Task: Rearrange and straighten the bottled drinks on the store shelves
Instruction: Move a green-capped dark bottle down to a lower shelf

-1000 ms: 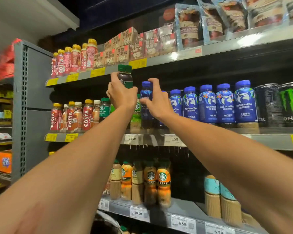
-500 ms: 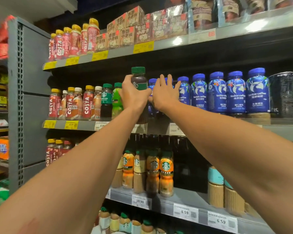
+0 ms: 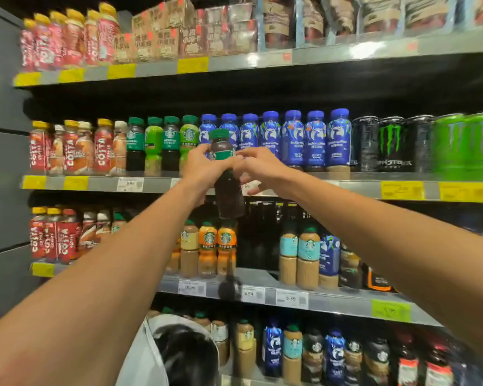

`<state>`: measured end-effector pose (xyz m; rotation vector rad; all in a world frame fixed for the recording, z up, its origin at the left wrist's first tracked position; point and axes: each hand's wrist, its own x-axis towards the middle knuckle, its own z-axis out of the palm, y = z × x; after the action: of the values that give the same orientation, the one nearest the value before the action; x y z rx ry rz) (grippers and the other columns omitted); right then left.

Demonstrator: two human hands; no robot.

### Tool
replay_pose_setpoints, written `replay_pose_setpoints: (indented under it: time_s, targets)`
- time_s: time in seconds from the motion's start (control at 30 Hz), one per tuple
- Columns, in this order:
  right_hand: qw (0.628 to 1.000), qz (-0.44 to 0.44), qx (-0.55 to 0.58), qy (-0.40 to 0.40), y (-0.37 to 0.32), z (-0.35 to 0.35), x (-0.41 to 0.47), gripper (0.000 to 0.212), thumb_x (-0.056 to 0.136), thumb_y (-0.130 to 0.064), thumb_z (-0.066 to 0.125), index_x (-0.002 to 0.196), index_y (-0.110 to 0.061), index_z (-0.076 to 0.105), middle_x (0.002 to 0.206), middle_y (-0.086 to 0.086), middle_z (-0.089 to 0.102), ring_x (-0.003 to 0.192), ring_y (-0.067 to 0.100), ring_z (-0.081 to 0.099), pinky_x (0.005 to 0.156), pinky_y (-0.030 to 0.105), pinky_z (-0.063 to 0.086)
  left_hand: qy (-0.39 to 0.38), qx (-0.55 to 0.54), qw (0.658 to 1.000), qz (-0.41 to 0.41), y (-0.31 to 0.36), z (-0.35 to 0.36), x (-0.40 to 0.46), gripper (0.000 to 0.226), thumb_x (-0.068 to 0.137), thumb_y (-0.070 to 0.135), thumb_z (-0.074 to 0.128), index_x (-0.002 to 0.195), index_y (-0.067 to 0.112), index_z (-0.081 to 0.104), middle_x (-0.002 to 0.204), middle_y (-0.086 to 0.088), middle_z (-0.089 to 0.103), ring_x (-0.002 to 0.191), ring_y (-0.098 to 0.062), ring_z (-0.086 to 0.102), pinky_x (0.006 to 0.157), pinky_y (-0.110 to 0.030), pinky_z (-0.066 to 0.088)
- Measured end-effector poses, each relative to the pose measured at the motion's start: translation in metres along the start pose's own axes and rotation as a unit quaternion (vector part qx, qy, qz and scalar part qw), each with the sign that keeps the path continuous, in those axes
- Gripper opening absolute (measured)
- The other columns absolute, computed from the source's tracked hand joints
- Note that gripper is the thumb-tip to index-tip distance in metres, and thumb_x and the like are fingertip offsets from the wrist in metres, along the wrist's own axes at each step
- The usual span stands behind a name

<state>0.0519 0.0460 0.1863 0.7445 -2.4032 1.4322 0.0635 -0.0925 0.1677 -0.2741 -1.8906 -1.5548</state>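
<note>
Comparing with half a second ago, the dark plastic coffee bottle with a green cap has come away from the row and now hangs in front of the grey metal shelf edge, out of the line of bottles. The left hand wraps around its green label band from the left, arm stretched forward and up. The right hand now touches the bottle's right side at the label, fingers loosely spread; it seems to steady more than grip, though blur makes this uncertain. Behind stand the blue-capped blue coffee bottles.
</note>
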Motion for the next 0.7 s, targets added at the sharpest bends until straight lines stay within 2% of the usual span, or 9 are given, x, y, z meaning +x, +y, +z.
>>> replay_pose_setpoints:
  time_s: [0.07, 0.17, 0.23, 0.3, 0.37, 0.43, 0.57, 0.6, 0.7]
  targets:
    - [0.997, 0.029, 0.008, -0.076, 0.007, -0.012, -0.027, 0.042, 0.082, -0.018, 0.072, 0.122, -0.023, 0.061, 0.118, 0.010, 0.068, 0.107, 0.032, 0.066, 0.084, 0.050, 0.058, -0.048, -0.012, 0.999, -0.013, 0.011, 0.009, -0.016, 0.054, 0.075, 0.032, 0.084, 0.118, 0.018, 0.055, 0.100, 0.004, 0.066, 0.091, -0.011, 0.063, 0.066, -0.026, 0.050]
    - [0.999, 0.003, 0.013, -0.042, 0.006, -0.027, -0.064, 0.028, 0.083, -0.015, 0.077, 0.107, -0.022, 0.063, 0.109, 0.012, 0.072, 0.100, 0.030, 0.071, 0.083, 0.057, 0.058, -0.113, -0.008, 0.993, -0.010, 0.036, 0.025, -0.046, 0.036, 0.082, 0.026, 0.078, 0.102, 0.027, 0.049, 0.092, 0.008, 0.063, 0.087, -0.009, 0.063, 0.069, -0.026, 0.052]
    - [1.000, -0.014, 0.003, -0.010, 0.004, -0.039, -0.088, 0.025, 0.082, -0.011, 0.077, 0.099, -0.020, 0.060, 0.107, 0.013, 0.071, 0.098, 0.028, 0.071, 0.078, 0.055, 0.060, -0.145, -0.006, 0.989, -0.004, 0.047, 0.037, -0.064, 0.036, 0.081, 0.030, 0.079, 0.110, 0.024, 0.059, 0.102, 0.002, 0.070, 0.096, -0.014, 0.067, 0.077, -0.031, 0.056]
    - [1.000, -0.017, -0.008, 0.019, 0.005, -0.052, -0.112, 0.037, 0.078, -0.009, 0.081, 0.105, -0.016, 0.056, 0.109, 0.011, 0.069, 0.100, 0.028, 0.070, 0.070, 0.050, 0.061, -0.168, -0.008, 0.986, -0.001, 0.058, 0.050, -0.084, 0.049, 0.080, 0.029, 0.080, 0.123, 0.020, 0.059, 0.110, 0.001, 0.070, 0.102, -0.015, 0.067, 0.080, -0.032, 0.055]
    - [0.999, -0.005, -0.025, 0.048, 0.010, -0.065, -0.134, 0.054, 0.075, -0.010, 0.084, 0.117, -0.012, 0.051, 0.112, 0.009, 0.067, 0.100, 0.027, 0.069, 0.066, 0.048, 0.061, -0.179, -0.006, 0.984, 0.001, 0.070, 0.065, -0.102, 0.049, 0.079, 0.024, 0.081, 0.123, 0.020, 0.059, 0.111, 0.002, 0.070, 0.104, -0.016, 0.066, 0.082, -0.033, 0.054]
    - [0.997, 0.008, -0.024, 0.070, 0.015, -0.077, -0.157, 0.059, 0.075, -0.012, 0.085, 0.122, -0.011, 0.049, 0.114, 0.010, 0.066, 0.099, 0.027, 0.070, 0.063, 0.046, 0.061, -0.195, 0.004, 0.981, -0.018, 0.082, 0.078, -0.119, 0.047, 0.078, 0.025, 0.082, 0.119, 0.023, 0.061, 0.112, 0.003, 0.068, 0.106, -0.018, 0.064, 0.089, -0.042, 0.053]
    - [0.994, 0.007, 0.006, 0.112, 0.029, -0.103, -0.194, 0.071, 0.076, -0.011, 0.085, 0.135, -0.009, 0.045, 0.118, 0.009, 0.063, 0.097, 0.023, 0.068, 0.048, 0.024, 0.054, -0.228, 0.012, 0.973, -0.038, 0.103, 0.100, -0.147, 0.058, 0.074, 0.037, 0.083, 0.125, 0.029, 0.057, 0.120, 0.003, 0.064, 0.108, -0.020, 0.061, 0.092, -0.052, 0.049]
    - [0.992, 0.009, 0.013, 0.123, 0.034, -0.108, -0.200, 0.071, 0.077, -0.011, 0.085, 0.136, -0.009, 0.045, 0.117, 0.009, 0.063, 0.096, 0.022, 0.067, 0.051, 0.026, 0.057, -0.228, 0.017, 0.973, -0.044, 0.105, 0.104, -0.153, 0.065, 0.073, 0.045, 0.082, 0.130, 0.030, 0.054, 0.125, 0.003, 0.062, 0.111, -0.020, 0.059, 0.092, -0.051, 0.048]
    - [0.986, 0.030, 0.010, 0.164, 0.052, -0.120, -0.213, 0.083, 0.071, -0.020, 0.089, 0.140, -0.016, 0.043, 0.128, 0.009, 0.061, 0.112, 0.027, 0.063, 0.088, 0.048, 0.057, -0.221, 0.014, 0.972, -0.078, 0.104, 0.114, -0.166, 0.073, 0.076, 0.069, 0.066, 0.135, 0.028, 0.051, 0.134, 0.000, 0.055, 0.117, -0.022, 0.052, 0.094, -0.050, 0.042]
